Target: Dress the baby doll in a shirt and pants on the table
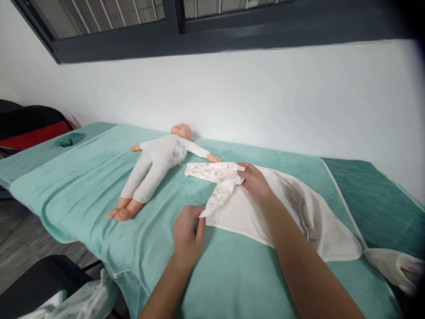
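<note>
A baby doll [156, 164] in a pale one-piece suit lies on its back on the teal cover [83, 190], head toward the wall. To its right a small white printed garment [217, 177] lies partly on a cream blanket [265, 212]. My left hand [187, 235] pinches the garment's lower end near the blanket's front edge. My right hand [254, 181] is closed on the garment's middle, fingers pressed into the cloth.
The teal-covered massage table [232, 274] runs along a white wall under a dark window frame. A face hole [69, 140] sits at its far left end. More white cloth [395, 266] lies at the right edge. A black chair [40, 283] with cloth stands at lower left.
</note>
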The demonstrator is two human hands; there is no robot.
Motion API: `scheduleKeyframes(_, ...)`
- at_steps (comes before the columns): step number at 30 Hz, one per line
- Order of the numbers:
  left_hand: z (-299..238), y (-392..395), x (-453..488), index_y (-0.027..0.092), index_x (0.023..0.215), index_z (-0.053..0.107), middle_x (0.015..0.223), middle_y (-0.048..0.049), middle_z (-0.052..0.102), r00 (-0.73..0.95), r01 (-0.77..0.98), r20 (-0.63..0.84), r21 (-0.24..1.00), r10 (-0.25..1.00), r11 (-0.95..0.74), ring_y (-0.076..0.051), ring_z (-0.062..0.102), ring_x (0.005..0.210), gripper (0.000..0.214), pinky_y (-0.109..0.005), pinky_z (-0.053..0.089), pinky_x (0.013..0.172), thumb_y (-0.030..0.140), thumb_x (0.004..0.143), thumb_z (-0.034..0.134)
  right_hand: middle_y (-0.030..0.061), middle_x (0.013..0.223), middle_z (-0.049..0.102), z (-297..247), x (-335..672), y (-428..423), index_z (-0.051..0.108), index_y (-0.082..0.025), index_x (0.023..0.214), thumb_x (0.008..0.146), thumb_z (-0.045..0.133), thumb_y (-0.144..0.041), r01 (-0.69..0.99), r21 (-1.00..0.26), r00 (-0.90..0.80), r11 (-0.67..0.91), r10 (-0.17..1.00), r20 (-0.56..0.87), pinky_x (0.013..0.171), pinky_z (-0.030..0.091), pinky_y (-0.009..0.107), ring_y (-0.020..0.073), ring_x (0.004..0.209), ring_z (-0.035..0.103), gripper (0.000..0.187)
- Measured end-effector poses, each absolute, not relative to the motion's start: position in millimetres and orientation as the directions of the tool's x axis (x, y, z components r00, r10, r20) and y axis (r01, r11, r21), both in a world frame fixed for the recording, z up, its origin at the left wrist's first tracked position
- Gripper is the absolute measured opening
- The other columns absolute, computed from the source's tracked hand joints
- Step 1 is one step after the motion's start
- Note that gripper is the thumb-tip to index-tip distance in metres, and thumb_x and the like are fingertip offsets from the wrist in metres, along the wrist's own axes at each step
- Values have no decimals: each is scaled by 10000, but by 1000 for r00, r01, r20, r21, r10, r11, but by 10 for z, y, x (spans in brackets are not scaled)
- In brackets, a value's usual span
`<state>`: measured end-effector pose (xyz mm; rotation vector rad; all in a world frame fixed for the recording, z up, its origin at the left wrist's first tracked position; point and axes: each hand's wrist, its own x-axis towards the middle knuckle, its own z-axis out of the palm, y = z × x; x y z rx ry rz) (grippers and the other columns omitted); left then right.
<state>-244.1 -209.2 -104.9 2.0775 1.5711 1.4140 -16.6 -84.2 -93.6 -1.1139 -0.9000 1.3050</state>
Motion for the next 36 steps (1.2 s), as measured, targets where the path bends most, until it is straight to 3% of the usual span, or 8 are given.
scheduleKeyframes(3, -1051, -2084, -2433, 207, 898, 639, 784, -22, 665, 58, 635, 500, 649, 864, -419, -163, 599, 717, 186, -288, 446, 679, 281, 933, 471, 44, 956, 682, -947, -117, -835, 661, -208, 1046, 702, 741, -345, -297, -948, 66, -117, 987, -143, 748, 548, 336, 203, 862, 657, 378)
scheduleKeyframes(8, -1067, -2034, -2470, 198, 749, 578, 609, 36, 506, -231, 485, 311, 859, 922, -168, -122, 440, 575, 284, -242, 347, 550, 376, 942, 469, 31, 925, 709, -907, -11, -888, 712, -235, 1021, 757, 721, -427, -45, -982, -124, -186, 976, -179, 733, 562, 328, 182, 806, 651, 327)
scheduleKeyframes(12, -1066, -2035, -2467, 192, 745, 580, 607, 39, 487, -191, 455, 271, 876, 943, -160, -120, 428, 580, 301, -242, 332, 554, 391, 943, 471, 37, 883, 707, -804, 15, -953, 715, -213, 1040, 746, 749, -413, -14, -984, -219, -180, 960, -172, 728, 560, 327, 180, 790, 658, 357)
scheduleKeyframes(19, -1070, -1966, -2459, 214, 1002, 572, 902, -14, 610, -459, 448, 329, 888, 825, -105, -157, 559, 783, 167, -261, 457, 682, 349, 949, 489, 46, 1455, 547, -757, -264, -975, 612, -318, 1268, 821, 698, -406, -266, -963, -257, 55, 958, 126, 1084, 425, 414, 227, 1358, 485, 463)
scheduleKeyframes(23, -1105, -1952, -2459, 208, 1181, 495, 1247, -105, 545, -366, 641, 580, 724, 728, -255, -227, 522, 1184, 271, -380, 445, 1003, 175, 912, 490, 28, 1453, 547, -930, -427, -910, 646, -295, 1214, 830, 666, -322, -78, -977, -253, 200, 944, 214, 1144, 359, 416, 215, 1393, 445, 385)
scheduleKeyframes(26, -1115, -1982, -2424, 204, 1131, 517, 1187, -95, 590, -57, 759, 726, 478, 685, -442, -236, 531, 1162, 275, -427, 422, 1020, 88, 882, 499, 24, 1482, 514, -1062, -485, -876, 629, -292, 1259, 850, 601, -279, 153, -935, -266, 321, 924, 274, 1163, 342, 419, 206, 1393, 441, 411)
scheduleKeyframes(30, -1123, -2001, -2368, 206, 1022, 564, 953, -45, 662, 246, 776, 615, 338, 749, -533, -211, 581, 928, 216, -368, 459, 831, 64, 885, 476, 59, 1493, 498, -1158, -506, -875, 626, -226, 1289, 878, 537, -231, 482, -757, -261, 442, 897, 358, 1215, 264, 381, 194, 1416, 400, 420)
scheduleKeyframes(36, -1135, -1936, -2359, 195, 994, 623, 876, -46, 681, 166, 863, 495, 345, 853, -368, -221, 593, 851, 204, -360, 451, 772, 135, 922, 440, 121, 1621, 277, -1169, -391, -1105, 369, -147, 1522, 976, 450, -367, 846, -417, -226, 332, 932, 283, 1209, 232, 459, 261, 1506, 228, 594)
